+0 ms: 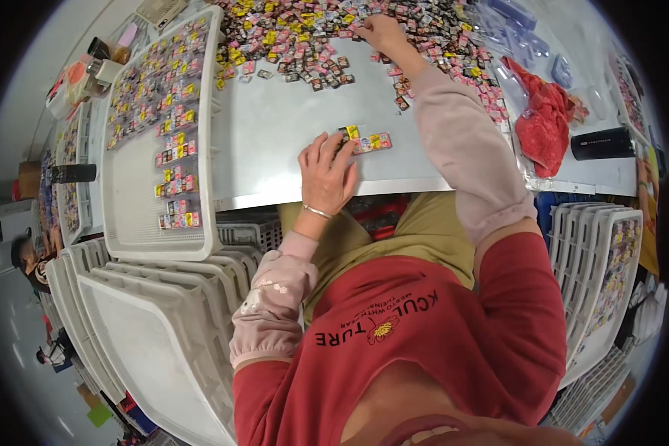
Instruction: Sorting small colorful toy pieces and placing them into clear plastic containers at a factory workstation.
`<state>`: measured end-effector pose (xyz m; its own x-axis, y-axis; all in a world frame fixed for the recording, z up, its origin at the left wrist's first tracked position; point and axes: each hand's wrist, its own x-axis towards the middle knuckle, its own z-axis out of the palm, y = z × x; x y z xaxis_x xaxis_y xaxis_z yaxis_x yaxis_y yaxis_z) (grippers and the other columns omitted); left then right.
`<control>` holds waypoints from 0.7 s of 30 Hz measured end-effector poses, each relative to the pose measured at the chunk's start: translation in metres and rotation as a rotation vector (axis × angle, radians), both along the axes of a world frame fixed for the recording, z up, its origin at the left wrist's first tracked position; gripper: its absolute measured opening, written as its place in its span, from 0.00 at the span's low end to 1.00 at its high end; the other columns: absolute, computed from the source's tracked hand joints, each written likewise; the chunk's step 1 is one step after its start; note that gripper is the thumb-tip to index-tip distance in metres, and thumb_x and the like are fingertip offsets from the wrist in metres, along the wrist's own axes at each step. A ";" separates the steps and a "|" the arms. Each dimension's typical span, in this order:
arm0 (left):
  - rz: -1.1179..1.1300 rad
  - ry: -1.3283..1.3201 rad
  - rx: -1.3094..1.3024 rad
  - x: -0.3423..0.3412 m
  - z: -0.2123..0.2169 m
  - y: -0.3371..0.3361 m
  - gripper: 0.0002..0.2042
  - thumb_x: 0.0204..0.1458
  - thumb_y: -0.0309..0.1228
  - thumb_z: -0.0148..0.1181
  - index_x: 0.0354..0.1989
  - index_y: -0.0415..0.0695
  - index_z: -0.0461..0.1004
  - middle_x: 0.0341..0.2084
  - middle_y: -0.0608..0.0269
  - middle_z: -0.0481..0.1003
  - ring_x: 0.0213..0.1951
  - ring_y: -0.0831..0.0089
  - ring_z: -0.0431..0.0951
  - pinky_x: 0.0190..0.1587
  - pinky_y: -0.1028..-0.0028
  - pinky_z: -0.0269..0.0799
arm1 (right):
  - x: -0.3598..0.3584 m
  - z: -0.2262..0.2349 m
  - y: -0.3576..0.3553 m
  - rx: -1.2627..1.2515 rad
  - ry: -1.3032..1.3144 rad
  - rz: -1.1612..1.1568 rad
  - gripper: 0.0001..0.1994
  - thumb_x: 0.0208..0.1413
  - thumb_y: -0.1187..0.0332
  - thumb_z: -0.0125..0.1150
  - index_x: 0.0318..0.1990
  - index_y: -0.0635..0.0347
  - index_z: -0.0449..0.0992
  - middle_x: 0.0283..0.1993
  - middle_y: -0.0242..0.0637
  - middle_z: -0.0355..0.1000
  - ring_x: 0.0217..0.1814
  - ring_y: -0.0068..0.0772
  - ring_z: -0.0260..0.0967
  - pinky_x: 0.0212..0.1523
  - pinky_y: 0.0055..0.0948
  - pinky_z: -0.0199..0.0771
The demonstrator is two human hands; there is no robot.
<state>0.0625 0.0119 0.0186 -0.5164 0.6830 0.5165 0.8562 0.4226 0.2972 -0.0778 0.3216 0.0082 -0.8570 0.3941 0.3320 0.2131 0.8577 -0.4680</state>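
Note:
My left hand [327,175] lies on the table, its fingers bent over the left end of a short block of small boxes [374,142] in pink, yellow and black, steadying it. My right hand [383,33] reaches to the far side, into a wide pile of loose little boxes [305,37] of the same colours. Its fingertips are pinched together at the pile's near edge; whatever lies between them is too small to name. Left of the table surface [275,126], a white plastic tray [130,201] carries rows of similar blocks.
White trays [141,312] are stacked at the lower left, and more stacked trays [591,275] stand at the right. A red cloth [543,126], a black cylinder [602,143] and clear plastic pieces [516,30] lie on the right side. Other people [33,260] are at far left.

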 end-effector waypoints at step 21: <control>-0.126 -0.010 -0.061 -0.003 -0.008 0.005 0.19 0.46 0.32 0.61 0.50 0.47 0.72 0.51 0.62 0.70 0.56 0.58 0.65 0.57 0.60 0.58 | 0.154 -0.003 -0.089 -0.814 0.046 0.335 0.10 0.46 0.69 0.67 0.34 0.64 0.79 0.26 0.37 0.76 0.29 0.24 0.73 0.32 0.24 0.73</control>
